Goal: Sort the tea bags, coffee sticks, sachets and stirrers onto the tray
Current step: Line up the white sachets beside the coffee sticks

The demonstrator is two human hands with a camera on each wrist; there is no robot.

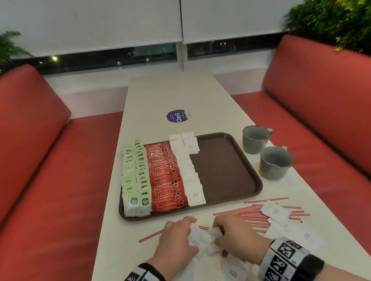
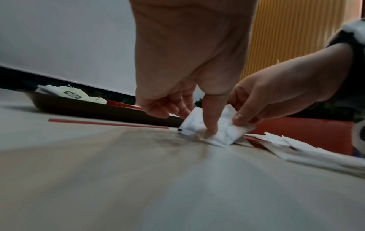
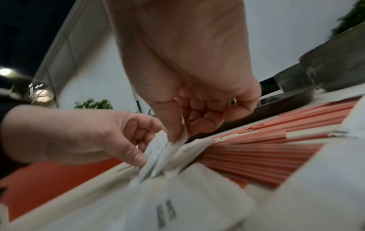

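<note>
A brown tray (image 1: 191,209) holds rows of green tea bags (image 1: 134,180), red coffee sticks (image 1: 165,178) and white sugar sachets (image 1: 188,171); its right half is bare. In front of it my left hand (image 1: 179,239) and right hand (image 1: 232,233) meet over a small bunch of white sachets (image 1: 202,241). In the left wrist view the left thumb and fingers pinch the sachets (image 2: 227,131) against the table. In the right wrist view the right thumb and fingers pinch the same bunch (image 3: 158,154). Red-and-white stirrers (image 1: 253,217) lie fanned out to the right.
More loose sachets (image 1: 275,211) lie on the stirrers and near my right wrist (image 1: 234,274). One stirrer (image 1: 150,236) lies left of my hands. Two grey mugs (image 1: 254,138) (image 1: 274,162) stand right of the tray. Red benches flank the narrow table.
</note>
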